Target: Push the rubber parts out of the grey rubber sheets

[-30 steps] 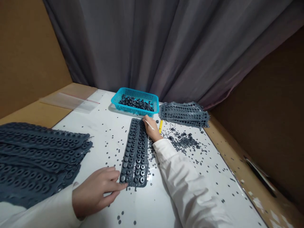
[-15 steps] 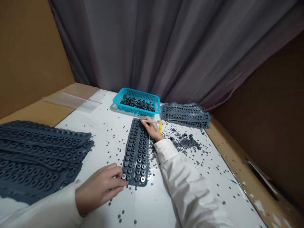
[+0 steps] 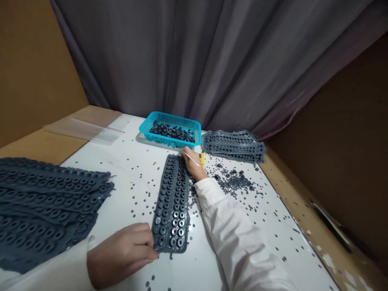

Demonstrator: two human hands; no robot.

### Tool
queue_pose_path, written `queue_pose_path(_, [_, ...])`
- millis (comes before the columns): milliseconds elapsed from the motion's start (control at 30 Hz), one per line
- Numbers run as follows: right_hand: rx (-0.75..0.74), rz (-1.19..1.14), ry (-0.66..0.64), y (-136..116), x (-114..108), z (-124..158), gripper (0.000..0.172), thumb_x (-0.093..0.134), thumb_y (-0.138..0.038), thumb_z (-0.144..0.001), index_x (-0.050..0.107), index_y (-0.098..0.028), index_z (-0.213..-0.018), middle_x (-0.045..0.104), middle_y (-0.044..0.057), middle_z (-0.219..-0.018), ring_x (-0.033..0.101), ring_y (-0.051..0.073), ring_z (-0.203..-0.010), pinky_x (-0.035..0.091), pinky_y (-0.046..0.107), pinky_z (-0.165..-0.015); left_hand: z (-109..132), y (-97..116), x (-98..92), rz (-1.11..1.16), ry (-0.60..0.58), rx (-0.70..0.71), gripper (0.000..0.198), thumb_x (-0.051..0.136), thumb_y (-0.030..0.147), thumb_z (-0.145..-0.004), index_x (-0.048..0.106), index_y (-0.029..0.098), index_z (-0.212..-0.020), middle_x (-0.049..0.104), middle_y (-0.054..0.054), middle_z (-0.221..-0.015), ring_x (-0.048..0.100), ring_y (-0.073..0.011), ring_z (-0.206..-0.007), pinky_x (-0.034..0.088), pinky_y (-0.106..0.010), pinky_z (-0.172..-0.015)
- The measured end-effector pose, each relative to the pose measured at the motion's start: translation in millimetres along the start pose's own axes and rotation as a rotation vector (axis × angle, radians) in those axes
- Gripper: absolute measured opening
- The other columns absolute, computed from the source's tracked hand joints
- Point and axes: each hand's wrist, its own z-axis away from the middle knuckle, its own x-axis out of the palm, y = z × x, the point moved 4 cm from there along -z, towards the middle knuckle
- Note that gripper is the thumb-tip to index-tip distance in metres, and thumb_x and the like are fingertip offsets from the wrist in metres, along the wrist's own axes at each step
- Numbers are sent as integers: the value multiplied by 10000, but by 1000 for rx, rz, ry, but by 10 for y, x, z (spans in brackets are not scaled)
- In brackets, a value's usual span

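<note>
A long dark grey rubber strip (image 3: 172, 200) studded with small ring-shaped parts lies lengthwise on the white table (image 3: 127, 161). My left hand (image 3: 121, 254) presses its fingertips, curled together, against the strip's near left corner. My right hand (image 3: 193, 163) rests at the strip's far right end, pinching a thin pale stick (image 3: 190, 157) whose tip points at the top rows. A turquoise basket (image 3: 170, 128) holding loose dark rings stands just beyond the strip.
A large pile of similar strips (image 3: 45, 206) fills the left side. A smaller stack of punched strips (image 3: 233, 145) lies at the back right, with a heap of loose rings (image 3: 235, 182) and scattered dots around. A clear plastic bag (image 3: 87, 129) lies at the back left.
The strip has slid a little toward me with my left hand on its corner. My right hand's stick swung from flat back to a slant at the strip's far end.
</note>
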Motion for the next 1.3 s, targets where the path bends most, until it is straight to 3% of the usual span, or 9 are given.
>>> queue_pose_path(233, [-40,0,51,-218,-194,-4,195,430,-325,-921,576,-205,-970,660,80,-987,584,224,-907,450,351,-799,13,10,-80,-72,83,23,171,513,103,-858,632,219,-898,584,-10,-673,496,-146,-640,373,-260,-584])
queue_pose_path(433, [-118,-134,290,-985,-844,-8,162,491,-313,-900,618,-213,-894,643,40,-917,596,187,-884,477,367,-808,99,-88,-76,-101,91,-57,121,557,187,-845,667,237,-851,582,1,-637,498,-164,-640,350,-295,-617])
queue_pose_path(500, [-65,-205,236,-1230,-936,126,171,482,-307,-902,627,-219,-925,652,25,-888,615,165,-807,505,353,-736,114,-106,-64,-141,66,-61,140,552,192,-845,677,250,-872,586,9,-622,506,-166,-633,346,-298,-623])
queue_pose_path(633, [-104,-396,-128,-1554,-730,698,101,564,-234,-843,665,-231,-842,692,26,-806,643,153,-717,534,309,-645,123,-102,-71,-205,57,-32,192,511,188,-863,688,255,-894,582,20,-587,509,-152,-583,339,-293,-604])
queue_pose_path(733, [-131,-494,-263,-1585,-509,1168,131,554,-193,-841,675,-207,-889,691,66,-767,631,145,-666,522,266,-595,124,-92,-83,-236,62,-20,204,500,196,-870,692,258,-899,583,19,-581,513,-145,-574,331,-287,-586])
queue_pose_path(867, [-232,-523,-334,-1562,-356,1451,155,552,-151,-837,655,-180,-949,679,98,-805,622,157,-749,516,256,-663,122,-96,-67,-254,35,-34,208,499,206,-867,699,262,-874,575,25,-556,515,-137,-542,319,-289,-563])
queue_pose_path(1100, [-466,-330,-339,-1584,-312,1484,132,532,-171,-877,627,-112,-948,664,103,-826,598,147,-797,509,254,-692,128,-108,-59,-205,11,-64,202,499,209,-866,694,262,-867,589,28,-564,534,-133,-535,319,-286,-550])
queue_pose_path(1233, [-612,-49,-351,-1616,-288,1525,105,526,-193,-893,619,-145,-905,622,113,-1159,498,208,-1159,482,334,-907,127,-110,-63,-165,-10,-87,197,501,190,-859,689,247,-859,610,24,-585,555,-133,-551,334,-283,-567])
queue_pose_path(1300, [-696,59,-350,-1640,-270,1545,100,524,-196,-895,615,-156,-881,583,99,-1241,471,220,-1203,474,346,-933,126,-110,-63,-151,-16,-91,193,504,183,-854,687,244,-847,616,23,-590,561,-132,-559,339,-279,-577])
